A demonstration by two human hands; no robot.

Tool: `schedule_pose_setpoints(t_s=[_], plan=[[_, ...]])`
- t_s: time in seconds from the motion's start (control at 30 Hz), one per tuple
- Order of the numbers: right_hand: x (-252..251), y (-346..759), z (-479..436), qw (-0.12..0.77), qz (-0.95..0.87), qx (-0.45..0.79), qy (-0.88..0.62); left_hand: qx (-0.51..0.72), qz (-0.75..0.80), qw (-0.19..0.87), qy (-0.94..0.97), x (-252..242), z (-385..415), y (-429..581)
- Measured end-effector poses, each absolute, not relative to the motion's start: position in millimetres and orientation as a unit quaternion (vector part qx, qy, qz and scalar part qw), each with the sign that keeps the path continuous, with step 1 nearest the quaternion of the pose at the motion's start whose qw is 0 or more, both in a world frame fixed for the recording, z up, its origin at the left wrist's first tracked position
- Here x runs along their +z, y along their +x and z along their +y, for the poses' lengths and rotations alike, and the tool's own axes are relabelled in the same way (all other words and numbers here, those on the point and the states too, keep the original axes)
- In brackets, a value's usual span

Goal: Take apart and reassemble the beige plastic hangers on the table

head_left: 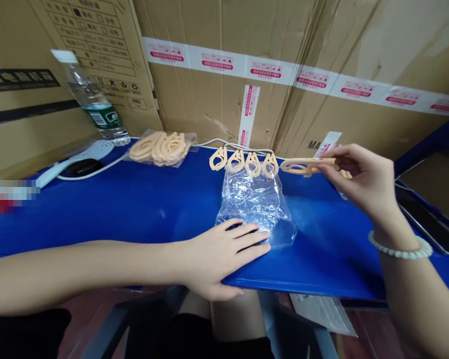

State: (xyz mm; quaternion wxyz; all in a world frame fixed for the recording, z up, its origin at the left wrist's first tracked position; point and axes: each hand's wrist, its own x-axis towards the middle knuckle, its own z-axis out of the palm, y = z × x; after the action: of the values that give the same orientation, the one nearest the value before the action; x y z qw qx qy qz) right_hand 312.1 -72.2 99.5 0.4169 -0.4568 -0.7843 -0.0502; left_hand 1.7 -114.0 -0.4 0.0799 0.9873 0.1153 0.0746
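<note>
My left hand (228, 254) lies flat with its fingers spread over the near end of a clear plastic bag (252, 199) on the blue tabletop. Four-fingered contact hides that end of the bag. At its far end stands a row of several beige plastic loop-shaped pieces (252, 163). To the right of the row, my right hand (362, 179) pinches a similar beige plastic looped piece (295, 167) between thumb and fingers, held sideways above the table. Behind that hand, another beige piece (345, 174) is mostly hidden.
A clear bag of beige looped pieces (162, 148) lies at the back left. Further left stand a water bottle (97, 109) and a black oval object (83, 168) beside a white cable. Cardboard (209, 99) walls the back; a phone-like dark slab (430, 219) lies right.
</note>
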Motion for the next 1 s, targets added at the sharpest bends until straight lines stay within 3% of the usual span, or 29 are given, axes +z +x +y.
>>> schedule_pose_setpoints(t_s=[0.13, 0.37, 0.5, 0.67, 0.87, 1.0], plan=[[102, 292, -92, 0.494, -0.801, 0.102, -0.322, 0.085, 0.111, 0.078, 0.987, -2, -114, 2], [99, 276, -110, 0.382, -0.874, 0.185, -0.236, 0.098, 0.110, 0.067, 0.987, -1, -115, 4], [100, 275, -116, 0.366, -0.891, 0.111, -0.244, 0.092, 0.108, 0.064, 0.988, -2, -115, 4], [91, 265, -123, 0.246, -0.936, 0.036, -0.248, 0.094, 0.107, 0.055, 0.988, -4, -115, 3], [58, 240, -122, 0.152, -0.946, -0.221, -0.181, 0.102, 0.108, 0.055, 0.987, -3, -116, 4], [40, 234, -109, 0.103, -0.925, -0.289, -0.224, 0.107, 0.109, 0.060, 0.986, -3, -116, 3]])
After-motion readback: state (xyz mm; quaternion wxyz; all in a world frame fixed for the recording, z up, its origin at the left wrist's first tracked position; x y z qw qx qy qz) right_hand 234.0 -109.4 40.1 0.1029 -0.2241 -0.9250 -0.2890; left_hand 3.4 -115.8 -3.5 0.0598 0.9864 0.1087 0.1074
